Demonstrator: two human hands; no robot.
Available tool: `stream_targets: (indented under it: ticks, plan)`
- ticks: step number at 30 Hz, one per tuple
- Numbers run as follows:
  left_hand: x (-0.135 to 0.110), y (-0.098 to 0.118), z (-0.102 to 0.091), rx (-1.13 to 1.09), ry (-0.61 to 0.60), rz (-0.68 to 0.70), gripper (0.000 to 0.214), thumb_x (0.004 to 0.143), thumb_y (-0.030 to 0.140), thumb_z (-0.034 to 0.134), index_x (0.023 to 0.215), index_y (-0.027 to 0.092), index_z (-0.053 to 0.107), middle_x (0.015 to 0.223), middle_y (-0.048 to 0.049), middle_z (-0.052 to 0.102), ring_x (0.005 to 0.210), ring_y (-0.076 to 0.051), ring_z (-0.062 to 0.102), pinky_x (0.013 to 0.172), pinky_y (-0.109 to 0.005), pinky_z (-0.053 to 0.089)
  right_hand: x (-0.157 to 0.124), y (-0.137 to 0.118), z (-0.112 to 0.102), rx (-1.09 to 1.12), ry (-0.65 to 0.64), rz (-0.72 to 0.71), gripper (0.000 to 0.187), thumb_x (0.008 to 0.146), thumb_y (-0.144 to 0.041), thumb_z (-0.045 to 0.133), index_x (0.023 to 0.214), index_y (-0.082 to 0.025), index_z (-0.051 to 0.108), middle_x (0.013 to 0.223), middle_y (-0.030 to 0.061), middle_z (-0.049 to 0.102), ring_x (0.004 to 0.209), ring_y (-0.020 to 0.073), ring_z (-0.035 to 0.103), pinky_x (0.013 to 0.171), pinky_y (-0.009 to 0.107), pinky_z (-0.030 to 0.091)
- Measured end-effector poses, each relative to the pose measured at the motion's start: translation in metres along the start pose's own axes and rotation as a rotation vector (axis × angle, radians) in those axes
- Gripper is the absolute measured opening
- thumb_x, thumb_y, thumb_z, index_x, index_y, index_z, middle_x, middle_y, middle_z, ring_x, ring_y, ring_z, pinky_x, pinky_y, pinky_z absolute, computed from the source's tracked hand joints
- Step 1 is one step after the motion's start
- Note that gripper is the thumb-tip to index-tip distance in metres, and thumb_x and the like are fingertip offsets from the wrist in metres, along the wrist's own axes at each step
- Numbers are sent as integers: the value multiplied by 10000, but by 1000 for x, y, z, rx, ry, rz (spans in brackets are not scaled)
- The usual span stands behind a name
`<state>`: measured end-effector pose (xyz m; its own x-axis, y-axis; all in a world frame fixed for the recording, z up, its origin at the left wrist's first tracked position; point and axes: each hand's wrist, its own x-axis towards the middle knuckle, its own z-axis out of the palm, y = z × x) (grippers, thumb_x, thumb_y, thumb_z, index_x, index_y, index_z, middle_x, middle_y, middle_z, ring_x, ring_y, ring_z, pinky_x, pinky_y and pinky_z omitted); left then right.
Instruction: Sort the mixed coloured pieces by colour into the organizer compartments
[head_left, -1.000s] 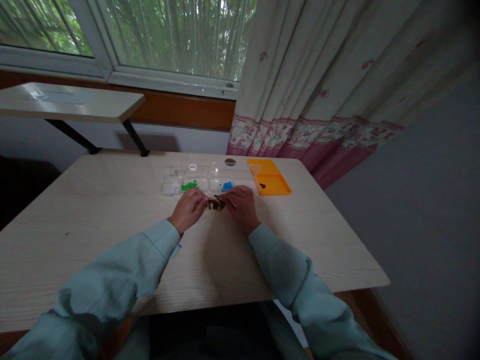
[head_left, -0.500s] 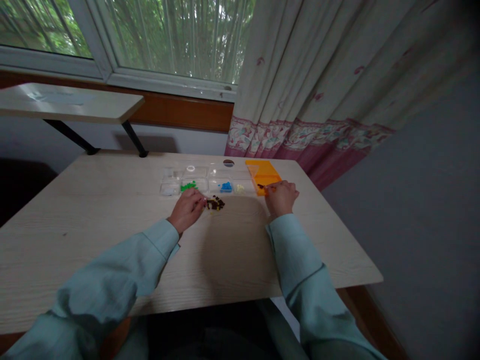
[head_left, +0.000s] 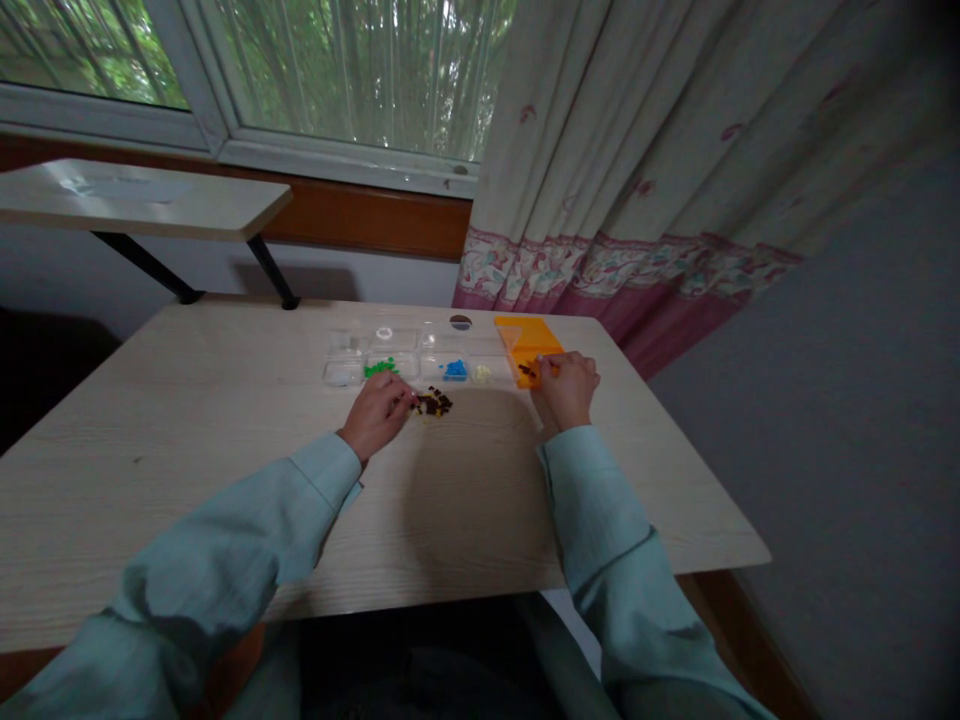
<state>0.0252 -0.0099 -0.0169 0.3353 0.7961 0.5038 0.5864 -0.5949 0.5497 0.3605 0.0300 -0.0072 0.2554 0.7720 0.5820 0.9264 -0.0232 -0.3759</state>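
Observation:
My left hand (head_left: pixel 379 412) rests on the table, its thumb and fingers pinched at the left edge of a loose pile of small dark brown and yellow pieces (head_left: pixel 435 403). Whatever sits between those fingertips is too small to name. Over the near right part of an orange tray (head_left: pixel 534 334) is my right hand (head_left: pixel 570 388), its fingertips also pressed together on something I cannot make out. Several dark pieces (head_left: pixel 527 370) lie on the orange surface just left of these fingers.
A clear compartment box (head_left: pixel 394 340) behind the pile holds green pieces (head_left: pixel 381 367), blue pieces (head_left: pixel 455 371) and pale yellow ones (head_left: pixel 482 373). A round dark spot (head_left: pixel 460 322) is near the back edge. A raised shelf (head_left: pixel 150 205) stands at the back left, and a curtain (head_left: pixel 570 230) hangs behind.
My right fingertips have lifted slightly from the dark pieces on the orange tray, leaving them more exposed. My left hand stays by the pile. The view has shifted a little.

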Motion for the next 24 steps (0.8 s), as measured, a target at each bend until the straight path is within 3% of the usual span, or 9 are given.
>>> stream_targets:
  ticks: [5,12,16,24]
  plan:
    - [0,4,-2,57,-57,47,178,909,292,557,991,198,685,905,-67,558,914,-216,510,832,-376,431,-14,-46,-9,48,-18,-138,300,923,-359,498,848,-195,738,856,78,658,890,235,485,802,374,316]
    - [-1,8,-3,192,-146,139,198,860,323,628,1022,228,694,998,-77,544,965,-237,491,848,-385,403,-55,-101,6,232,-232,-423,222,918,-326,557,843,-220,738,818,45,684,837,191,540,819,347,342]
    - [1,9,-3,245,-169,134,185,869,333,621,1006,236,701,993,-78,541,958,-239,488,837,-385,392,-62,-109,8,294,-231,-429,192,911,-308,581,837,-225,738,851,41,701,870,191,565,852,354,349]
    - [0,7,-1,253,-170,153,191,920,233,509,996,205,682,994,-84,558,952,-231,490,827,-377,389,-59,-100,13,332,-228,-395,191,907,-309,591,850,-215,748,816,46,703,827,183,574,813,345,366]
